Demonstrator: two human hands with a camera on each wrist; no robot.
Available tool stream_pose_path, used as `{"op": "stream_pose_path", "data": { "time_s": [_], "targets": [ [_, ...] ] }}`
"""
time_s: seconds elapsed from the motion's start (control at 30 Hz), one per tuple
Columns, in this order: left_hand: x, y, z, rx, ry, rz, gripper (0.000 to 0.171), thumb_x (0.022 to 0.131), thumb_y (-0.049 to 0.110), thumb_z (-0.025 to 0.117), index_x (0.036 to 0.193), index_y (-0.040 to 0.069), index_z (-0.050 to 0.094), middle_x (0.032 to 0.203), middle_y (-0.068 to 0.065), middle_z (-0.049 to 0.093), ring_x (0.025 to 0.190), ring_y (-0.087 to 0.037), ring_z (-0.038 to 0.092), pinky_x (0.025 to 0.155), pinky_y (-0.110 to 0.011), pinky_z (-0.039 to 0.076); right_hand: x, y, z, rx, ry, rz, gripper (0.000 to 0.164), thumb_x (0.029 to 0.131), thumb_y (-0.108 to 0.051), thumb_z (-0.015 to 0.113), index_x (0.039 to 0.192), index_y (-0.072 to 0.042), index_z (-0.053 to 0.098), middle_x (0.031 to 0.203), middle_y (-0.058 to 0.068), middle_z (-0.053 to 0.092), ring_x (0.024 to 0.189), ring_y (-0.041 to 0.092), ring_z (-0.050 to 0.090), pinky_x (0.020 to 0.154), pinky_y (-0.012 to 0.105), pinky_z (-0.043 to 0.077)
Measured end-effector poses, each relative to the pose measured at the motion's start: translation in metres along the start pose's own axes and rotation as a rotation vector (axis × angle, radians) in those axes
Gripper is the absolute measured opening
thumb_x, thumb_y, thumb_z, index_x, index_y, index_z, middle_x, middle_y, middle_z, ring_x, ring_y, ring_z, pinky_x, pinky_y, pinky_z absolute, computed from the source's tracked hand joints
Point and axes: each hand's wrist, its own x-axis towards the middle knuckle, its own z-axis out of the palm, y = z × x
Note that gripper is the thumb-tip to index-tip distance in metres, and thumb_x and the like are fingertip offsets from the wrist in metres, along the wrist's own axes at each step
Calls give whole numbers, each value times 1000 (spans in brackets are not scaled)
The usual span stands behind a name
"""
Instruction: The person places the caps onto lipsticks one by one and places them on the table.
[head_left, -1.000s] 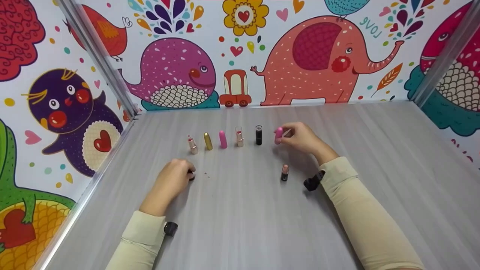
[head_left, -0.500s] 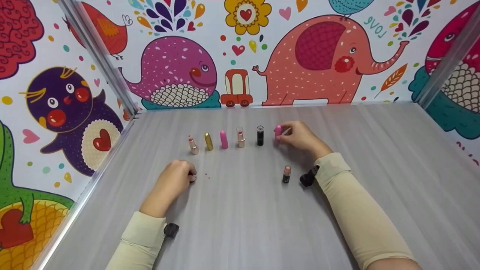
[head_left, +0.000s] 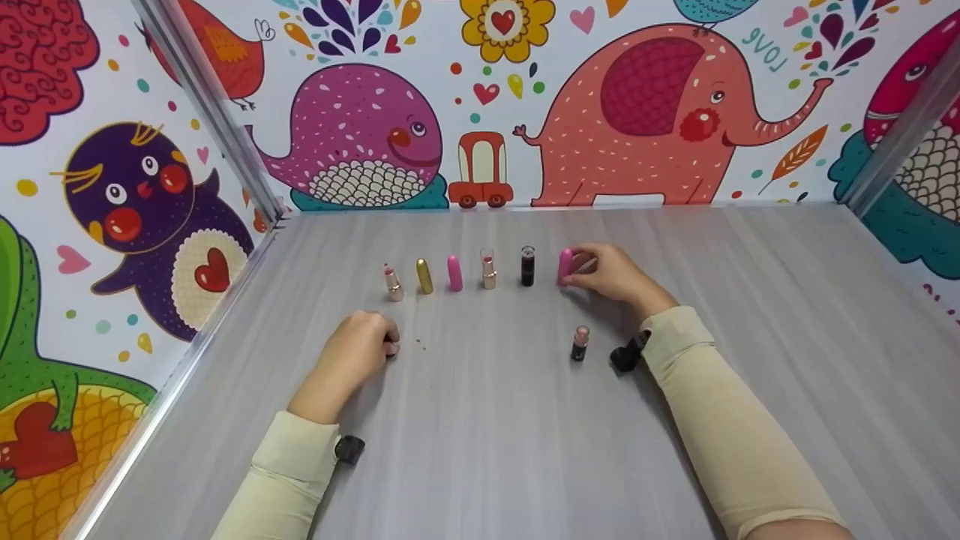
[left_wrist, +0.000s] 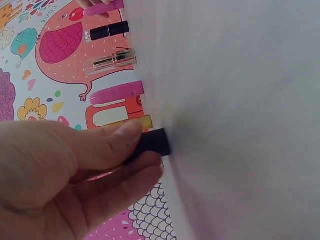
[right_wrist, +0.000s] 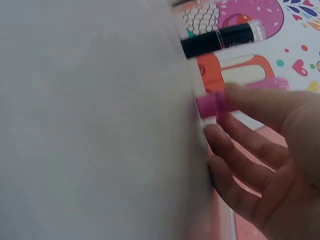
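Note:
Near the left front of the row, my left hand (head_left: 358,351) pinches a short black cylinder (left_wrist: 152,143), possibly a lipstick cap, with its end against the table. At the right end of the row, a pink lipstick tube (head_left: 565,268) stands upright. My right hand (head_left: 611,276) is at its right side. Its thumb (right_wrist: 240,95) lies against the tube in the right wrist view, and the other fingers are loosely bent and spread beside it. Toward me from that hand stands an uncapped lipstick (head_left: 580,343) with a black base.
Further left in the row stand a black lipstick (head_left: 528,267), a clear-capped lipstick (head_left: 489,270), another pink tube (head_left: 454,274), a gold tube (head_left: 424,277) and an uncapped red lipstick (head_left: 393,283). Small crumbs (head_left: 421,344) lie on the grey table (head_left: 480,435). Printed walls (head_left: 360,135) enclose it.
The pink tube at the right end now stands straight on the table. My right fingertips no longer show past its left side. My left hand stays nearly still; the view has shifted slightly.

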Motion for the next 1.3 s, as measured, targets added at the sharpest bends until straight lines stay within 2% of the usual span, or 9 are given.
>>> {"op": "stream_pose_path", "data": {
  "time_s": [0.2,0.3,0.43,0.6,0.7,0.83,0.93,1.1,1.3],
  "targets": [
    [3,-1,1,-5,-11,-2,6,87,-7,80,87,-2,81,90,-15,79,90,-37,76,84,-51,62,-21,4,-15,-11,-60,52,48,100,-19,76,144,-3,64,130,21,70,120,38,66,99,47,56],
    [1,-2,1,-13,-20,-10,6,87,-7,81,88,-1,82,91,-16,79,91,-38,76,85,-51,61,-32,6,-19,2,-103,86,46,103,-23,73,144,-5,64,133,18,70,119,34,67,99,46,57],
    [2,-5,0,-23,-21,-7,8,87,-8,80,87,-1,81,90,-15,79,91,-38,76,85,-51,62,-46,10,-23,-18,-121,82,42,104,-16,69,144,-5,65,133,17,70,117,32,67,94,40,57],
    [2,-5,1,-36,-26,1,7,87,-8,79,87,-1,81,89,-15,79,90,-38,76,84,-51,61,-67,13,-26,-70,-139,39,42,100,-1,69,142,-4,66,130,16,72,113,31,66,92,38,57],
    [1,-5,1,-39,-18,5,9,86,-9,79,85,-1,81,88,-15,79,89,-38,76,84,-51,61,-79,10,-27,-82,-186,0,48,95,3,73,142,-3,66,131,17,72,111,31,66,92,41,58],
    [1,-5,0,-36,-5,13,10,86,-10,78,84,-1,80,87,-14,79,89,-38,76,84,-52,61,-92,4,-25,-94,-275,-58,59,89,-3,82,145,-5,64,136,15,69,113,31,64,98,48,58],
    [0,-5,-1,-31,-2,11,10,86,-9,79,83,0,80,87,-14,78,88,-37,76,83,-51,61,-96,-1,-21,-101,-309,-107,64,86,-8,88,145,-7,64,134,13,68,111,29,62,100,51,55],
    [0,-4,-2,-26,-8,4,8,86,-8,80,83,0,80,87,-13,79,88,-36,76,83,-51,61,-96,-7,-13,-139,-324,-162,59,83,-14,93,137,-10,70,120,7,69,106,25,61,95,46,54],
    [0,-3,0,-25,-17,-7,6,87,-7,80,86,-1,81,89,-15,79,90,-37,76,84,-52,61,-95,-9,-6,-115,-350,-190,49,84,-14,92,129,-9,73,114,8,68,104,25,62,94,46,54]
  ]
}}
